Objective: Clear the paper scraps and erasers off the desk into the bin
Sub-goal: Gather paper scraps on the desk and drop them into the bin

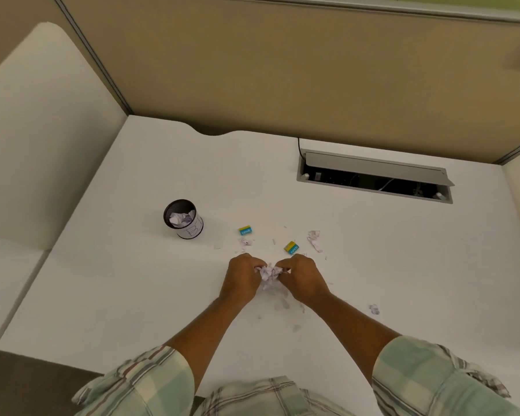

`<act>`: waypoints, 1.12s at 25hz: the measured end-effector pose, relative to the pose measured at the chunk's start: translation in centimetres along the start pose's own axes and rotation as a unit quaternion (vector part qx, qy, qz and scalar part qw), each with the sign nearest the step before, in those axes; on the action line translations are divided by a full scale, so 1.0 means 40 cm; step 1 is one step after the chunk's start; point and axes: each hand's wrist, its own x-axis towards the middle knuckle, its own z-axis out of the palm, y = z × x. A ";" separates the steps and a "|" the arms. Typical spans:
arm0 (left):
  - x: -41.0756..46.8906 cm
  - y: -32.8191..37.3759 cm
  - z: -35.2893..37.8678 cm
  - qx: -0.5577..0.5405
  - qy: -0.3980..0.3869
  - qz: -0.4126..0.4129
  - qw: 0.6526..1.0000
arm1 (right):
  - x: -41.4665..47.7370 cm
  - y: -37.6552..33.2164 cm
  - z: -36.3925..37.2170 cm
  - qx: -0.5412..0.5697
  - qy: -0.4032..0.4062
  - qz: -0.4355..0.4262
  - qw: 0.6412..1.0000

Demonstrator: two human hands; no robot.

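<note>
We are mid-gather: left hand (243, 280) and right hand (302, 279) pinch one paper wad (270, 273) between them at lower centre of the bench (373, 265). Next, we judge, it goes up-left to the bin (183, 218). Two erasers (246, 230) (291, 247) and loose scraps (314, 240) remain; nothing blocks the path.
</note>
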 end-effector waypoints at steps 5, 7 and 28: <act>0.001 -0.036 -0.147 -0.042 0.065 0.014 0.997 | 0.060 -0.132 -0.002 0.041 0.009 -0.056 0.998; 0.010 -0.057 -0.210 -0.056 0.090 0.021 0.994 | 0.094 -0.193 0.003 0.052 0.023 -0.071 0.996; 0.206 -0.276 -0.511 -0.008 0.088 -0.065 0.994 | 0.379 -0.572 0.098 -0.076 -0.019 -0.065 0.995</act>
